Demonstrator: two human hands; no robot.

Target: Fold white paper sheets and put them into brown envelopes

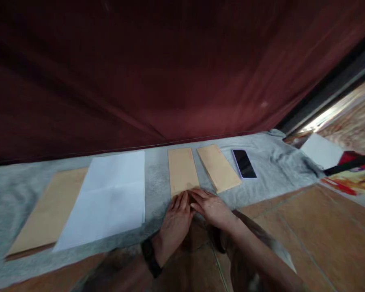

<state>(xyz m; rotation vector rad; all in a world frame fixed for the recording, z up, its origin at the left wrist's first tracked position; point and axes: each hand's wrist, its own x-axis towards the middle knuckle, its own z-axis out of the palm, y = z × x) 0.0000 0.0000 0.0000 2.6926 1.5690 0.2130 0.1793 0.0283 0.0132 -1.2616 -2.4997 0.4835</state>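
**2 flat hands press on a brown envelope**

The person kneels or sits on a tiled floor (307,227). A grey cloth (158,174) is spread on it, along the foot of a dark red curtain (170,73). The cloth seems to keep the papers off the bare tiles.

The left hand (174,219) and the right hand (211,207) lie side by side, touching each other. Both rest on the near end of a small brown envelope (182,168) in the middle of the cloth. The grip of each hand is spread apart: the fingers lie straight and flat and close around nothing. Pressing down like this probably keeps the thin envelope flat and stops it sliding. A black band (149,253) sits on the left wrist.

Just to the right lies a 2nd brown envelope (218,167), turned a little, close by but not touching the 1st. Next to that is a phone (244,163) with a dark screen, face up.

To the left, well apart from the hands, a white sheet (109,198) lies over the edge of a big brown envelope (48,211). Everything lies in 1 row, so each thing is easy to see and reach.
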